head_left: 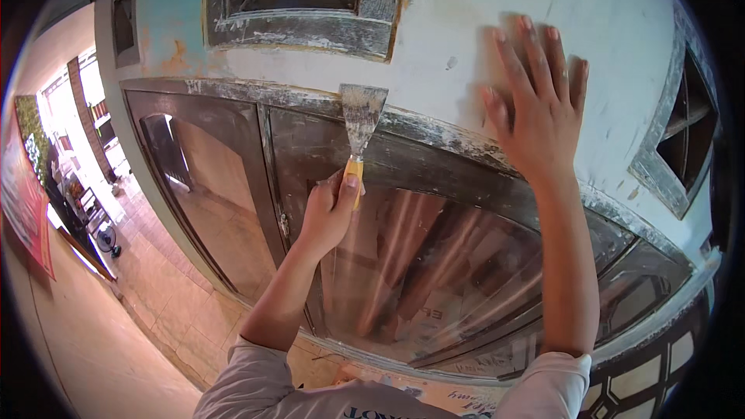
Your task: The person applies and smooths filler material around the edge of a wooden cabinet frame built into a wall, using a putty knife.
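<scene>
My left hand (pixel 332 206) is closed round the yellow handle of a putty knife (pixel 359 120). Its wide blade is coated with pale residue and points up, in front of the worn top rail of the wooden window frame (pixel 295 97); whether the blade touches the wood I cannot tell. My right hand (pixel 542 109) lies against the white wall (pixel 458 0) above the frame, fingers spread, holding nothing. Dark panes of glass (pixel 434 264) sit in the frame below both hands, reflecting light.
Wooden vents (pixel 310 27) with crossed slats are set in the wall above, and another vent (pixel 679 128) is at the right. Bare turquoise paint (pixel 167 23) shows at the upper left. Far left, a tiled floor (pixel 167 279) runs past a fan (pixel 106 239). A patterned grille (pixel 632 372) stands lower right.
</scene>
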Available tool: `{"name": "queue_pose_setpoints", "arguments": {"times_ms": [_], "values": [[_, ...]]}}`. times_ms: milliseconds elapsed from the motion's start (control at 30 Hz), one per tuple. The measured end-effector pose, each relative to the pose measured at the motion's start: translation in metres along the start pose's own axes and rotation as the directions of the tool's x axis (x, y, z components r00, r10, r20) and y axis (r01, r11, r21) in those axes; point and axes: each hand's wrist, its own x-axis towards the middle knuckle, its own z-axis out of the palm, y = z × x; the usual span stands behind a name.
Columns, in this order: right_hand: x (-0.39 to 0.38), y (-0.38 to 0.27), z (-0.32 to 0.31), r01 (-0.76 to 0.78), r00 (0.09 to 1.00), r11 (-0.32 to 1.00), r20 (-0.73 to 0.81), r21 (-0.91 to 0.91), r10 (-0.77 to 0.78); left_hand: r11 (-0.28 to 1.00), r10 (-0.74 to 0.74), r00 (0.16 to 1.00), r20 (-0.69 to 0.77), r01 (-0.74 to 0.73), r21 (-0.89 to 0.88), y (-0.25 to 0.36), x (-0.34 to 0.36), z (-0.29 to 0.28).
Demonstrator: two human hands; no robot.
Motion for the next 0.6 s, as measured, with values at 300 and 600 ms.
{"name": "queue_pose_setpoints", "arguments": {"times_ms": [300,600], "values": [[-0.050,0.083,-0.012,-0.144,0.985,0.977,-0.122,-0.160,0.125,0.997,-0.033,0.989,0.142,0.022,0.079,0.019,0.001,0.005],[-0.054,0.083,-0.011,-0.153,0.985,0.976,-0.108,-0.154,0.137,0.997,0.012,0.989,0.149,-0.024,0.076,0.044,0.014,0.017]]}}
